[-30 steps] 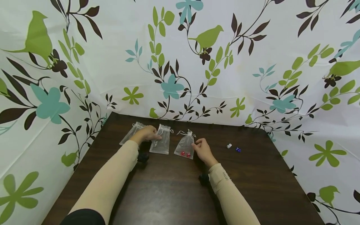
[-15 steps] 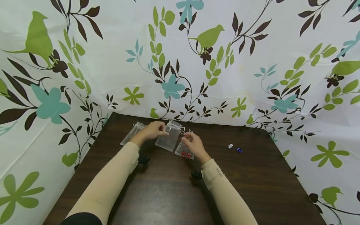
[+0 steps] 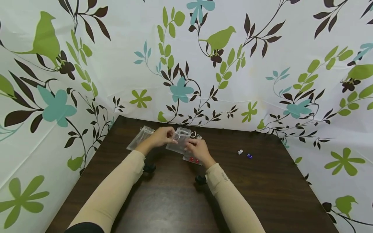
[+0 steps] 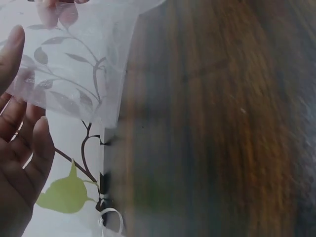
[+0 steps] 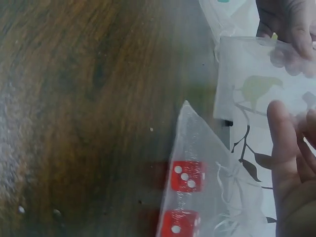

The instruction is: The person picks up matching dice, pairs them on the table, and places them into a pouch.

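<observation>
A sheer white drawstring pouch [image 3: 176,147] is held up over the back of the dark table. My left hand [image 3: 161,137] pinches its left edge near the top, thumb in front and fingers behind in the left wrist view. On the opposite edge, my right hand [image 3: 199,151] grips the pouch between thumb and fingers. Beneath the right hand lies a second sheer pouch [image 5: 197,143] with a red die [image 5: 186,176] and another red die [image 5: 180,224] inside. The right hand hides much of this second pouch in the head view.
Another sheer pouch [image 3: 138,138] lies flat at the back left, partly behind the left hand. Small silvery-white dice [image 3: 240,151] and blue dice [image 3: 249,156] sit on the table [image 3: 271,181] at the right. A patterned curtain [image 3: 116,64] stands behind the table's far edge.
The left hand has lifted the middle pouch off the table and shifted it right. The right hand has moved left from beside the dice pouch and taken hold of the lifted pouch's right edge.
</observation>
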